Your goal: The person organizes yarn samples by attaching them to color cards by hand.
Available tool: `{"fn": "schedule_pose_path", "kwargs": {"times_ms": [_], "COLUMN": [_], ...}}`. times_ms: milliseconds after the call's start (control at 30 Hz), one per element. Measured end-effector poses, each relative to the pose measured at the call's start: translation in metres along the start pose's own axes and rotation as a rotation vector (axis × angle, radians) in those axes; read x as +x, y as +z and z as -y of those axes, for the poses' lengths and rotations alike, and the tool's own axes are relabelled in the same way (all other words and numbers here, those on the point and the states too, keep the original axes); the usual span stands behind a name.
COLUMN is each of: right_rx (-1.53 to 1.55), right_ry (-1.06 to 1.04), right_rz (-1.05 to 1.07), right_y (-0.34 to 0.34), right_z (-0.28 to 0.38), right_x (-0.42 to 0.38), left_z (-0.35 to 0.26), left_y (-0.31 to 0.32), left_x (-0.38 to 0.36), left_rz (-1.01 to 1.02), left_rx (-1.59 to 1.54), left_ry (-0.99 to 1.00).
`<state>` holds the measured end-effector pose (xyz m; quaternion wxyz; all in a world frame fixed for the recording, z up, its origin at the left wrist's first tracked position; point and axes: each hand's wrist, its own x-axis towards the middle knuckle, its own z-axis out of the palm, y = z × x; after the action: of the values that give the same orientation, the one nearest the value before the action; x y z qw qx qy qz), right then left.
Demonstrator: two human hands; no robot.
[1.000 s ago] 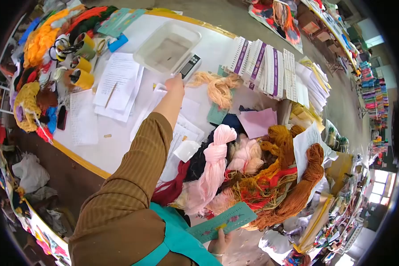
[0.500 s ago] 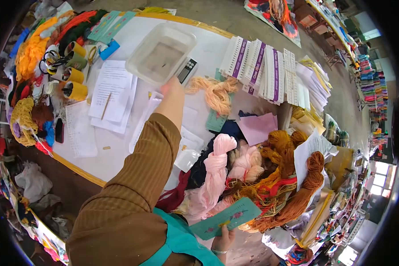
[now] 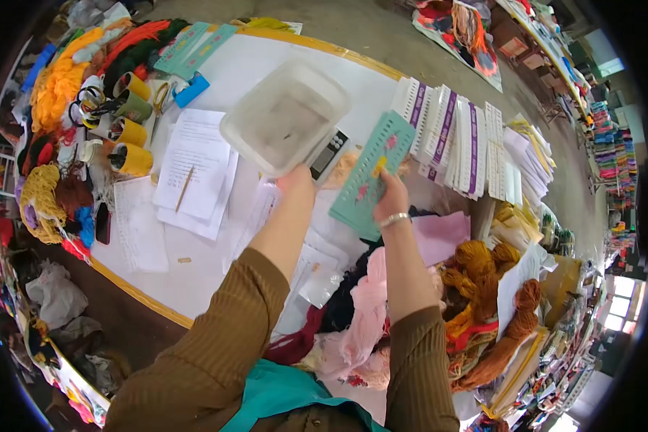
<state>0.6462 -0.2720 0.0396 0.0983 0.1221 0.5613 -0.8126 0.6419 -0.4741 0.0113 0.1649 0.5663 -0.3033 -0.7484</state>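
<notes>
My left hand (image 3: 295, 183) is closed at the near corner of a translucent plastic tub (image 3: 255, 137), its fingers mostly hidden by the rim. Part of a digital scale (image 3: 330, 155) shows beside and under the tub. In my right hand (image 3: 391, 196) is a green card (image 3: 356, 194) with pink flowers and holes along its edge, pinched near its middle. The card hangs over the table, partly covering a peach yarn skein (image 3: 342, 173).
Bundles of white and purple cards (image 3: 439, 137) stand at the right. Nearer me lie pink yarn (image 3: 367, 302) and brown yarn (image 3: 507, 335). Papers with a pencil (image 3: 185, 189) lie left, beside yellow cups (image 3: 129, 160), scissors (image 3: 162, 93) and a blue tape dispenser (image 3: 191, 90).
My right hand has brought the green card up from low near my body to beside the scale. My left hand stays at the tub. The whole view has shifted slightly.
</notes>
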Motion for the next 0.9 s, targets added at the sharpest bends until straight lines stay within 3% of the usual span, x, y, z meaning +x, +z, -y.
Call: {"fn": "schedule_pose_path", "kwargs": {"times_ms": [33, 67, 100, 167, 233, 333, 433, 500, 533, 600, 733, 800, 833, 900], "right_rx": [0.004, 0.218, 0.431, 0.412, 0.261, 0.117, 0.103, 0.094, 0.127, 0.156, 0.215, 0.226, 0.233, 0.279], "right_ry": [-0.003, 0.145, 0.294, 0.294, 0.360, 0.405, 0.395, 0.340, 0.350, 0.348, 0.227, 0.228, 0.234, 0.141], "right_rz": [0.008, -0.013, -0.035, -0.086, -0.152, -0.065, -0.038, -0.039, -0.073, -0.113, -0.075, -0.051, -0.016, -0.001], "right_y": [0.011, 0.022, 0.031, 0.041, 0.055, 0.057, 0.047, 0.045, 0.049, 0.050, 0.052, 0.052, 0.053, 0.063], "right_z": [-0.005, -0.009, -0.016, -0.031, -0.027, -0.022, -0.029, -0.027, -0.019, -0.014, -0.011, -0.005, -0.002, 0.012], "right_x": [0.023, 0.042, 0.059, 0.080, 0.085, 0.090, 0.088, 0.078, 0.067, 0.050, 0.027, 0.016, 0.007, -0.020], "left_z": [-0.003, -0.004, 0.007, 0.023, 0.026, 0.022, 0.010, 0.010, 0.011, 0.030, 0.009, -0.025, -0.030, -0.048], "left_y": [-0.005, -0.010, -0.015, -0.022, -0.021, -0.020, -0.015, -0.014, -0.019, -0.037, -0.042, -0.040, -0.046, -0.056], "left_x": [-0.009, -0.011, 0.004, 0.032, 0.029, 0.027, 0.015, 0.015, 0.021, 0.062, 0.052, 0.005, -0.002, -0.020], "left_rz": [-0.005, -0.015, -0.020, 0.032, -0.065, -0.071, -0.109, -0.009, -0.003, 0.354, 0.265, 0.284, 0.294, 0.589], "left_rx": [0.247, 0.494, 0.488, 0.435, 0.506, 0.453, 0.633, 0.140, 0.141, 0.065, 0.091, -0.272, -0.259, -0.265], "left_ry": [0.152, 0.300, 0.306, 0.559, 0.538, 0.448, 0.290, 0.198, 0.201, 0.203, 0.102, 0.003, -0.003, 0.214]}}
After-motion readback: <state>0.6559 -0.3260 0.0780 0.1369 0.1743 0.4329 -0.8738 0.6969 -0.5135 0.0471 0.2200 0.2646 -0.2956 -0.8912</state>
